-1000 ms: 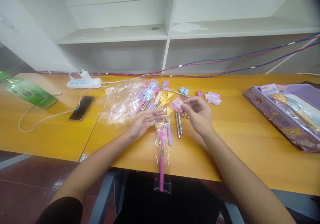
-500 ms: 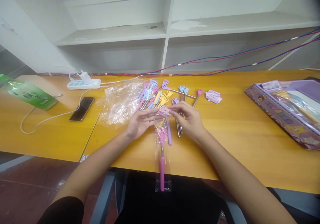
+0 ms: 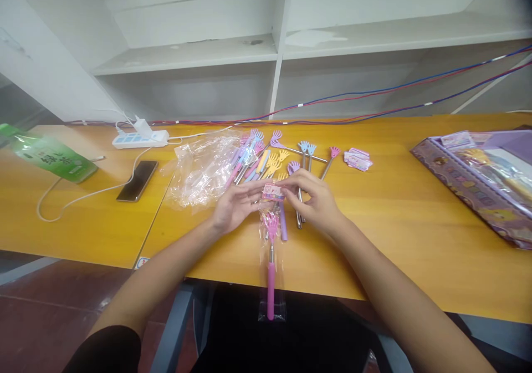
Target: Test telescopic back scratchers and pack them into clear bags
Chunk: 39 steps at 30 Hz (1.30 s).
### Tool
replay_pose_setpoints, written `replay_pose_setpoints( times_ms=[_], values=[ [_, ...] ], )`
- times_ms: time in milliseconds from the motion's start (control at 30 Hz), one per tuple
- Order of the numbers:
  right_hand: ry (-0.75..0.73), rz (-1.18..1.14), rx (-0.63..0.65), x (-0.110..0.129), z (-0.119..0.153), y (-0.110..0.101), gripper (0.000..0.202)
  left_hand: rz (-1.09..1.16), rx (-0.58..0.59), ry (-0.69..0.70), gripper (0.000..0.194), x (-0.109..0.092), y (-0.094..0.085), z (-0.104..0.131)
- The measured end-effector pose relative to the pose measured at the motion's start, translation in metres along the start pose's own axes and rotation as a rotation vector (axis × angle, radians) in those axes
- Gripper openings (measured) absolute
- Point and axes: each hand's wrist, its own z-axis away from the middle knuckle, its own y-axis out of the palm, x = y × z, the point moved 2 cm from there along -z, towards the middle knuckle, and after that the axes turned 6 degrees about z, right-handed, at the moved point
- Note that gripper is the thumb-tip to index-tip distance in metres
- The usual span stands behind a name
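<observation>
A small pink printed card (image 3: 273, 192) is between my hands at the mouth of a clear plastic bag (image 3: 277, 284). Inside that bag is a pink telescopic back scratcher (image 3: 271, 284), its claw end toward my hands and its handle past the table edge. My right hand (image 3: 313, 198) pinches the card's right side between thumb and fingers. On the other side, my left hand (image 3: 236, 204) has its fingers closed about the bag's mouth, beside the card. Loose back scratchers (image 3: 272, 165) in several colours lie just beyond my hands.
Crumpled clear bags (image 3: 199, 168) lie left of the scratchers. Further left are a phone (image 3: 137, 180), a power strip (image 3: 139, 139) and a green bottle (image 3: 52, 154). A stack of cards (image 3: 357, 159) lies to the right, near a purple printed box (image 3: 465, 187) holding packaged items.
The card has turned from a tilt to nearly level and sits slightly lower, over the bag's mouth. Both hands have barely moved.
</observation>
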Motion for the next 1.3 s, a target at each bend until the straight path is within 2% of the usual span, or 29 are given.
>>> replay_pose_setpoints(
  times_ms=[400,567,633,733,833,933,1100,1300],
  values=[
    [-0.059,-0.033,-0.02,0.009,0.0,0.002,0.023,-0.003,-0.037,0.045,0.05,-0.003,0.002,0.002],
    [-0.057,-0.046,-0.033,0.009,0.0,0.003,0.016,0.01,-0.006,0.076,0.047,-0.003,0.003,0.001],
    [0.027,-0.103,-0.075,0.006,0.001,0.005,0.02,-0.012,0.007,0.087,0.047,-0.003,0.003,0.001],
    [0.226,-0.319,-0.059,0.0,0.003,0.013,0.043,-0.086,-0.007,0.109,0.046,-0.003,0.001,0.0],
    [0.354,-0.472,0.04,-0.001,0.006,0.022,0.032,-0.217,-0.028,0.178,0.054,-0.001,0.0,-0.001],
    [0.399,-0.533,0.054,0.002,0.007,0.026,0.032,-0.354,-0.033,0.261,0.067,0.002,-0.002,-0.001],
    [0.29,-0.428,0.066,0.007,0.005,0.026,0.025,-0.529,-0.141,0.233,0.044,0.005,-0.009,-0.002],
    [0.151,-0.304,0.076,0.006,0.003,0.019,0.02,-0.563,-0.159,0.308,0.025,0.004,-0.008,-0.003]
  ],
)
